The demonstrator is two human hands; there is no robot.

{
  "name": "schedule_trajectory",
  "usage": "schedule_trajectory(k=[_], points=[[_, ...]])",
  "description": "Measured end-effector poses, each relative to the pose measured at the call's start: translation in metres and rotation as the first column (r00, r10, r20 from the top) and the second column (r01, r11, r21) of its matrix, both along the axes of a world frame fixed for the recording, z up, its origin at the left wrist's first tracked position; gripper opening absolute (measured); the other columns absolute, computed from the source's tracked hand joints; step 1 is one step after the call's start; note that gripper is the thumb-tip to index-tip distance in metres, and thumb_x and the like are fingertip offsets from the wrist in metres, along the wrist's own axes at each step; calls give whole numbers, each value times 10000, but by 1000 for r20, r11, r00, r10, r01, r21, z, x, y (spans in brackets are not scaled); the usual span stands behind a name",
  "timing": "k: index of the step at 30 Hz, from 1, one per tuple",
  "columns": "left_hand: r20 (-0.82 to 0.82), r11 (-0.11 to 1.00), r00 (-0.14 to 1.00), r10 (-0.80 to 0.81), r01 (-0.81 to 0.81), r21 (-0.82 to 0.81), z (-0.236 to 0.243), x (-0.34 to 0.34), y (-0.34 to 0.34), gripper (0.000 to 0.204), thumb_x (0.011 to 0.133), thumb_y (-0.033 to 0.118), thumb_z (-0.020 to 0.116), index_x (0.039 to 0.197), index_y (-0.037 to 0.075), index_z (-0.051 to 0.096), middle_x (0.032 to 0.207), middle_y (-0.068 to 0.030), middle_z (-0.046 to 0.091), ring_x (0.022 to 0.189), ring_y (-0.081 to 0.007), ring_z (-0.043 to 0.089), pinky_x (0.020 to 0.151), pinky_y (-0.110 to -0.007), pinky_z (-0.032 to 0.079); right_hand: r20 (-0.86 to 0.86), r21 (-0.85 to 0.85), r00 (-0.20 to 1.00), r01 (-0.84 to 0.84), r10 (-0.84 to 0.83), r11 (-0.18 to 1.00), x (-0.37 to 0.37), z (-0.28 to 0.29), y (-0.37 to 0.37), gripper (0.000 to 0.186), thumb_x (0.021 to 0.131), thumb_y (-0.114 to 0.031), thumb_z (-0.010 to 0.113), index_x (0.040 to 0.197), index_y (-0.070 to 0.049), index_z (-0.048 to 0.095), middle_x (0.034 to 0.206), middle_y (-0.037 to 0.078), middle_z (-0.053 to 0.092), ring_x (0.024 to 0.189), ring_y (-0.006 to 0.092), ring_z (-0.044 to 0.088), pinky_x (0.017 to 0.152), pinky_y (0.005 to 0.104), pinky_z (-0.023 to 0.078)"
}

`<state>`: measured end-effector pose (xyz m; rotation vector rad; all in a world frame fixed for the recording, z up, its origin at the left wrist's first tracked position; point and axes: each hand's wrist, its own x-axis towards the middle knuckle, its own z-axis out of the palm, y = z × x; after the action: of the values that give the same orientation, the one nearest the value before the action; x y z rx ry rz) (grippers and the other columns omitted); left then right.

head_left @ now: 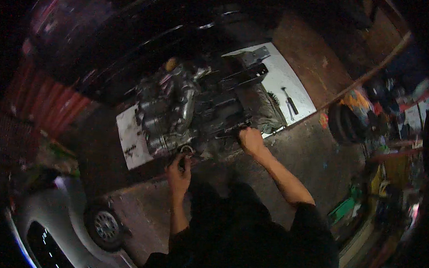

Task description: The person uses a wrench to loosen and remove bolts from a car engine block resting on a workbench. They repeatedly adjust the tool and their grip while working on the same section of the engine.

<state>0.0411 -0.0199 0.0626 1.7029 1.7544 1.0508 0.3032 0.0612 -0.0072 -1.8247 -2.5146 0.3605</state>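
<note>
A dark, greasy engine (182, 109) with metal pipes and housings lies on a white board (289, 82). At its near left edge my left hand (179, 170) is closed, thumb and fingers pinched at a small pale ring-shaped part (187, 148). Dim light hides whether that part is loose or joined to the engine. My right hand (251, 141) makes a fist against the engine's near right side. Whatever is inside those fingers is too dark to name. Right of the engine, a dark-handled tool (291, 106) rests on the board.
A grey cloth-like piece (267, 110) lies between engine and tool. Brown sheets (311, 57) surround the board. To the right stand a black tyre (345, 123) and cluttered shelving (412, 141). A silver car (55, 218) with a spoked wheel (106, 225) occupies the lower left.
</note>
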Motion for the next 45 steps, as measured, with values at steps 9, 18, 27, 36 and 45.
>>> schedule_trajectory(k=[9,18,27,36,45], points=[[-65,947,946,318,-314,60,-40,15,-93,160,808,116,568,897,-12,607,790,-180,613,737,-283,601,663,-354,455,-256,-209,913,-374,318,904,33,-39,48,477,709,-291,610,1088,-10,538,1025,200,555,914,348,539,789,414,430],[23,858,862,507,-502,-111,-50,66,-154,153,764,14,532,893,0,613,726,-152,619,647,-232,624,599,-296,462,-528,-789,811,-358,-253,500,62,-39,72,323,744,-305,587,964,-76,645,832,41,637,733,159,550,608,307,416],[-16,676,698,716,-699,-233,-57,121,-183,177,765,20,507,904,-10,612,778,-166,640,688,-258,633,632,-307,469,-190,-839,370,-542,-909,-45,49,-14,75,249,834,-128,499,997,47,569,800,103,585,578,126,483,499,239,400],[133,298,278,951,-942,-158,-33,215,-143,178,786,27,486,904,-24,611,725,-159,630,677,-224,628,633,-297,456,119,-433,396,-804,-910,-407,38,6,75,190,841,-69,469,990,48,483,721,51,441,607,124,415,523,213,346],[146,232,194,970,-917,-323,-52,300,-114,181,794,34,491,927,-27,599,757,-167,630,713,-211,634,628,-297,458,398,-313,339,-823,-852,-474,26,31,76,145,820,18,389,949,43,452,842,118,457,654,159,406,525,253,365]])
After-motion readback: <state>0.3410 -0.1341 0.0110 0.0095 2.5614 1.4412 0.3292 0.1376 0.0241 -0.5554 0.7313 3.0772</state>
